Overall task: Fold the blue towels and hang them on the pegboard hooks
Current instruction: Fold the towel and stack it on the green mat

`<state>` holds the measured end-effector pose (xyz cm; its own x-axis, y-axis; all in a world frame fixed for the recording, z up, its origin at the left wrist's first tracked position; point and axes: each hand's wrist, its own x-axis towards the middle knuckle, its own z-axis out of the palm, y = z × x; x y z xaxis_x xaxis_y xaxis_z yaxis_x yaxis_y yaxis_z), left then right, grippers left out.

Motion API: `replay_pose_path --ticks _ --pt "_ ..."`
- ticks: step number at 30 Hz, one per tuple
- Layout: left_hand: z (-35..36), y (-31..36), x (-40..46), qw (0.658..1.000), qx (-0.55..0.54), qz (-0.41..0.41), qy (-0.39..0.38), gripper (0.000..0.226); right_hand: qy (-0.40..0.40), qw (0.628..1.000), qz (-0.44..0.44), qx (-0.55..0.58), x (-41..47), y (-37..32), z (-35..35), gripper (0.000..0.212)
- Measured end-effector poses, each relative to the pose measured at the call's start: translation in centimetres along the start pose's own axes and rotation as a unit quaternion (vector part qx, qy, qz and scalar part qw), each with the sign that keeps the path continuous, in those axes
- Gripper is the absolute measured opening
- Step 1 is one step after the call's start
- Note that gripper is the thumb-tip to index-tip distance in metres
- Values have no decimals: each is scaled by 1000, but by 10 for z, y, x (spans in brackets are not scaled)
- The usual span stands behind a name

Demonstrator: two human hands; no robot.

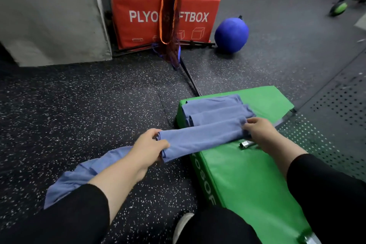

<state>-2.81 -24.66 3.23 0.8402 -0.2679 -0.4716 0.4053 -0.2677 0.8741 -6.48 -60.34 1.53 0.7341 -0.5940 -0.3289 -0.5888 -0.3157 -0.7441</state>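
**Towel stretched between both hands**

Your left hand (148, 144) grips one end of a folded blue towel (200, 136); the red box (138, 6) beyond reads "PLYO…FTBOX". Your right hand (259, 128) pinches the other end over the green box (247, 174), beside two folded towels (213, 109).

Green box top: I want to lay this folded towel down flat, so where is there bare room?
The green box is bare on its near half, below the metal clip, and at the far right corner beyond the folded towels. The far left is crowded with those towels.
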Motion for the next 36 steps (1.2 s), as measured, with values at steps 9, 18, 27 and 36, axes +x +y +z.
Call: replay_pose_path --ticks 9,18,27,36 --pt "68 12 91 1000 -10 2 3 24 78 996 4 -38 84 1 -22 16" --pt "119 23 179 998 48 32 29 42 141 983 -13 -117 169 20 -36 31" --pt "133 16 187 825 472 293 101 53 241 938 -87 -233 182 37 -19 42" --pt "159 -5 187 661 683 293 -109 77 46 902 -163 -396 157 49 37 67"
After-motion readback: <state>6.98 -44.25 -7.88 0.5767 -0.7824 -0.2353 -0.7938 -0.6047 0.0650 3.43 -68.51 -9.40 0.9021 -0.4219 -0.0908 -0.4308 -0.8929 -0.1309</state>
